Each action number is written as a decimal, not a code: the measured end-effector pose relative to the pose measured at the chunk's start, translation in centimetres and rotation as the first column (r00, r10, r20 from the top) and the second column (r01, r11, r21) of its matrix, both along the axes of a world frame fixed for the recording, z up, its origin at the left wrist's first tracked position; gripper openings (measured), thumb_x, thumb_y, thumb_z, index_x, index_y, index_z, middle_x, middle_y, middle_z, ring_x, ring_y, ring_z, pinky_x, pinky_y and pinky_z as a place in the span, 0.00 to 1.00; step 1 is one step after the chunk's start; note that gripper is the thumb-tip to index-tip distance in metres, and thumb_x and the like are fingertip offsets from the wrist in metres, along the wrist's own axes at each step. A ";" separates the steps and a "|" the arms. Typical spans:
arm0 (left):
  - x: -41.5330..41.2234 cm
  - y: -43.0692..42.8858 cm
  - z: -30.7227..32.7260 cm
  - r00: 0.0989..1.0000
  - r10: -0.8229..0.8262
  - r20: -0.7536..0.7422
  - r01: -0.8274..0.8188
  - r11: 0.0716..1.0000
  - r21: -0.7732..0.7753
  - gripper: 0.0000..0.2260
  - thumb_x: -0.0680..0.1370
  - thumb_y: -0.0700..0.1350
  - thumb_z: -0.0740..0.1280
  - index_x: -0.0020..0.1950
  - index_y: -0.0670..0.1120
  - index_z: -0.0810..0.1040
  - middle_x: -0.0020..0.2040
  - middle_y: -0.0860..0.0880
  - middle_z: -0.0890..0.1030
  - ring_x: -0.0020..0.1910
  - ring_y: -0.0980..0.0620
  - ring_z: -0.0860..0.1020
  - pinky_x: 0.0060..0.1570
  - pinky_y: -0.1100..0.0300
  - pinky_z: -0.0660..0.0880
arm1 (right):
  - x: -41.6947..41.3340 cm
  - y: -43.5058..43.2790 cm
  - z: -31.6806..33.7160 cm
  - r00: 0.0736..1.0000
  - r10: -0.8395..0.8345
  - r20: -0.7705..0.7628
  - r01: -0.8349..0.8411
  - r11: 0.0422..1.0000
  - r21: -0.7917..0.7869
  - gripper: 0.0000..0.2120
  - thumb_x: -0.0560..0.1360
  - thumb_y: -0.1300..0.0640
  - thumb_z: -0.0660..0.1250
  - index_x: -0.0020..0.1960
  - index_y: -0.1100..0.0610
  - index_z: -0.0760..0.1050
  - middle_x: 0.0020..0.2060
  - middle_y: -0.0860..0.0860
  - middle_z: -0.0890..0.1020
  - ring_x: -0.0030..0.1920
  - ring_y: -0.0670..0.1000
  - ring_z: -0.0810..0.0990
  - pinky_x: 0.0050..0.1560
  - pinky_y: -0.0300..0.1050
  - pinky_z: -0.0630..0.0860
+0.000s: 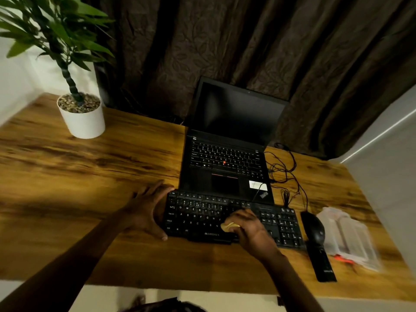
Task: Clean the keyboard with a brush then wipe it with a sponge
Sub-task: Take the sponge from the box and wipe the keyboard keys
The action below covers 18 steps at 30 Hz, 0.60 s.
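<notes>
A black external keyboard (198,216) lies on the wooden desk in front of an open laptop. My right hand (249,228) presses a yellow sponge (229,226) onto the keys near the keyboard's middle, fingers curled over it so only its left edge shows. My left hand (148,208) braces the keyboard's left end, fingers spread along the far corner and thumb at the near corner. No brush can be made out with certainty.
The black laptop (227,167) stands open just behind the keyboard, cables (283,172) trailing at its right. A black mouse (314,228), a dark remote-like bar (322,262) and clear plastic packaging (351,237) lie at right. A white potted plant (82,118) sits back left.
</notes>
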<state>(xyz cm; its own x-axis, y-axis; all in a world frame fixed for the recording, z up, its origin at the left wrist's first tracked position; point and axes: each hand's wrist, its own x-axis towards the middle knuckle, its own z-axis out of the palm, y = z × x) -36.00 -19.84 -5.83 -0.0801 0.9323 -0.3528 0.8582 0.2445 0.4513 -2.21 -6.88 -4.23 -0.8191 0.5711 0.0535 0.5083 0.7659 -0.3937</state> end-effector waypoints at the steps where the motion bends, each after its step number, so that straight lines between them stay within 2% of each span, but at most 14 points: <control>1: 0.0 0.0 0.0 1.000 -0.002 -0.002 0.002 1.000 0.003 0.65 0.53 0.70 0.80 0.80 0.66 0.42 0.81 0.58 0.34 0.80 0.39 0.44 0.74 0.34 0.51 | 0.9 0.3 0.0 1.000 -0.014 0.002 0.014 1.000 0.011 0.13 0.79 0.50 0.59 0.56 0.48 0.81 0.53 0.47 0.80 0.56 0.48 0.75 0.56 0.48 0.75; 4: 0.0 0.1 -0.1 1.000 -0.001 0.007 0.001 1.000 0.005 0.65 0.52 0.71 0.80 0.79 0.67 0.42 0.81 0.58 0.35 0.80 0.39 0.44 0.74 0.34 0.50 | 3.2 0.9 0.0 0.997 -0.081 0.004 0.081 0.996 0.022 0.12 0.79 0.50 0.59 0.57 0.46 0.80 0.54 0.45 0.80 0.57 0.46 0.74 0.57 0.50 0.76; 7: 0.0 0.0 -0.2 1.000 0.000 0.013 0.000 1.000 -0.001 0.66 0.52 0.71 0.80 0.79 0.67 0.41 0.81 0.57 0.34 0.80 0.39 0.44 0.74 0.34 0.49 | 3.1 0.7 0.0 0.994 -0.112 -0.006 0.112 0.993 0.028 0.11 0.79 0.57 0.63 0.57 0.46 0.80 0.55 0.44 0.79 0.57 0.46 0.74 0.58 0.49 0.76; 11: -0.1 0.0 -0.3 1.000 -0.004 0.008 0.004 1.000 0.001 0.65 0.53 0.71 0.79 0.79 0.67 0.41 0.81 0.58 0.34 0.80 0.39 0.43 0.73 0.34 0.48 | 2.3 0.0 -0.1 0.994 -0.107 -0.016 0.107 0.994 0.009 0.14 0.79 0.60 0.66 0.59 0.43 0.77 0.56 0.43 0.77 0.59 0.45 0.72 0.59 0.44 0.74; 15: -0.3 0.1 -0.6 0.999 0.004 0.033 -0.004 1.000 -0.001 0.66 0.51 0.72 0.79 0.79 0.68 0.40 0.80 0.58 0.33 0.80 0.39 0.42 0.73 0.33 0.47 | 4.6 0.8 0.2 0.991 -0.132 0.009 0.132 0.991 -0.004 0.17 0.76 0.64 0.69 0.58 0.44 0.79 0.57 0.43 0.79 0.59 0.46 0.75 0.60 0.47 0.76; 18: -0.2 0.1 -0.5 1.000 0.004 0.022 -0.004 1.000 -0.007 0.66 0.52 0.71 0.79 0.79 0.68 0.40 0.80 0.58 0.33 0.80 0.40 0.42 0.74 0.34 0.47 | 6.8 1.3 0.7 0.977 -0.212 -0.015 0.212 0.977 -0.013 0.21 0.74 0.69 0.69 0.55 0.44 0.80 0.55 0.41 0.77 0.57 0.45 0.76 0.58 0.47 0.78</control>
<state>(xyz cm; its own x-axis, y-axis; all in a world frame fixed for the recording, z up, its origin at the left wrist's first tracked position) -36.21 -19.76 -6.33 -0.0762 0.9296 -0.3605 0.8472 0.2510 0.4682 4.61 -5.54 -3.51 -0.6782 0.7325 0.0585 0.6521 0.6366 -0.4116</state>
